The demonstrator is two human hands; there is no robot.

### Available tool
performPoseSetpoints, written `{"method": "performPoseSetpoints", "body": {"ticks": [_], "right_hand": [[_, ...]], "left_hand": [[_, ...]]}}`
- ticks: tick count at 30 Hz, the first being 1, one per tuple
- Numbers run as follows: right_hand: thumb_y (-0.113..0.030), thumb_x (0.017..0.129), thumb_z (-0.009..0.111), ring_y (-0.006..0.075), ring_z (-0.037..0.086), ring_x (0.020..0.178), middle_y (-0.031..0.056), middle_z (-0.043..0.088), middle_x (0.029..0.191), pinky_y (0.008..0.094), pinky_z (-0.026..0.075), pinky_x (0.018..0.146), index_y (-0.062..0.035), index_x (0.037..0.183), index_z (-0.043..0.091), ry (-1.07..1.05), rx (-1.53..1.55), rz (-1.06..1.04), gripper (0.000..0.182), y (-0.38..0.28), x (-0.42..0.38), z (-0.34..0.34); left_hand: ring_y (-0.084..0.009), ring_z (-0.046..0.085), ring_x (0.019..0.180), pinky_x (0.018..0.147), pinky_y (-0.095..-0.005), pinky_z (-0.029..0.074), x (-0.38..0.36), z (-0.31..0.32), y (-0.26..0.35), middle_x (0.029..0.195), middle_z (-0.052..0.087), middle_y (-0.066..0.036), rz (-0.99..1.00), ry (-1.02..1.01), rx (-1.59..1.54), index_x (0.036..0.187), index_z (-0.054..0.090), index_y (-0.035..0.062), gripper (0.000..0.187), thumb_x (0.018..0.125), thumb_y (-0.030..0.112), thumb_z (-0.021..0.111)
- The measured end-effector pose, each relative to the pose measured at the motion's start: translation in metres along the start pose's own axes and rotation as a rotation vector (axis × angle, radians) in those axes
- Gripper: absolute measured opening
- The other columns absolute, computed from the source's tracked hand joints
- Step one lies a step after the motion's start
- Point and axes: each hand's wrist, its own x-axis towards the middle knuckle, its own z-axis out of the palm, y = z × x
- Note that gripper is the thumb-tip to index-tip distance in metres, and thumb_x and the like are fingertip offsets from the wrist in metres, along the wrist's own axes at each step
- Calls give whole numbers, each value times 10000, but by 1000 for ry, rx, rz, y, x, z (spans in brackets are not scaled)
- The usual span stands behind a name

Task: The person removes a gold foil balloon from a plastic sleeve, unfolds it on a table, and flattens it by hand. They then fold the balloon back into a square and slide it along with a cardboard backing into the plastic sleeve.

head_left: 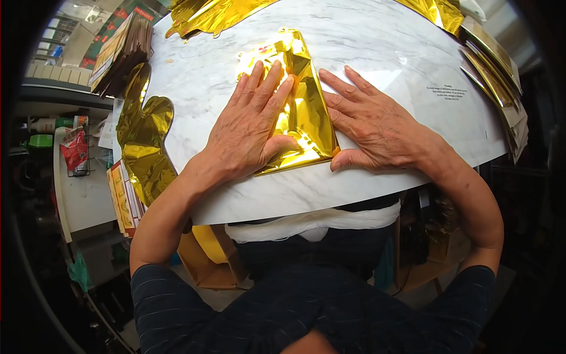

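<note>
A folded piece of gold foil (309, 100), which looks like a flat foil balloon, lies on the marble-patterned table (365, 192). My left hand (250, 121) rests flat on its left part, fingers stretched out and pointing away from me. Along the foil's right edge lies my right hand (377, 127), palm down with the fingers spread; its thumb is by the lower right corner. Just right of that hand is a clear plastic bag (454, 109) printed with small black warning text. How far the bag reaches under my right hand is hidden.
More gold foil pieces lie at the table's left edge (147, 147), far edge (218, 15) and far right (436, 15). Stacks of flat packages stand at left (121, 56) and right (501, 82). A red packet (73, 147) sits on a side shelf; an open cardboard box (203, 262) is below.
</note>
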Motion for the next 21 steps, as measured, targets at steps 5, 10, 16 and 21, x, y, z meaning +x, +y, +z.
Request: {"method": "performPoseSetpoints", "body": {"ticks": [5,10,16,21], "right_hand": [[-762,949,447,369,156,1595,193,358,1637,550,108,1300,27,1552,394,-5,8,-8,995,0,0,-3],[-453,961,682,409,422,1476,217,513,1529,554,302,1237,49,1422,520,288,195,97,701,5,-17,-11],[-594,915,616,363,437,1472,235,523,1500,546,278,1251,84,1418,511,223,107,-80,852,-57,-14,-18],[-626,910,596,384,409,1483,261,477,1529,530,267,1256,122,1414,489,82,41,19,908,-66,-23,-7]], "left_hand": [[-410,113,1593,1296,-525,105,1,-1,2,1715,193,-189,-25,-64,13,1646,233,47,1017,935,729,486],[-393,136,1591,1300,-503,116,1,-2,2,1702,229,-186,-21,-40,4,1635,260,47,979,943,693,512],[-389,155,1588,1300,-500,123,-1,1,0,1696,244,-188,-10,-5,14,1631,273,45,956,956,684,498],[-404,164,1582,1293,-518,131,-1,3,-1,1693,250,-191,3,20,6,1634,284,75,918,975,687,467]]}}
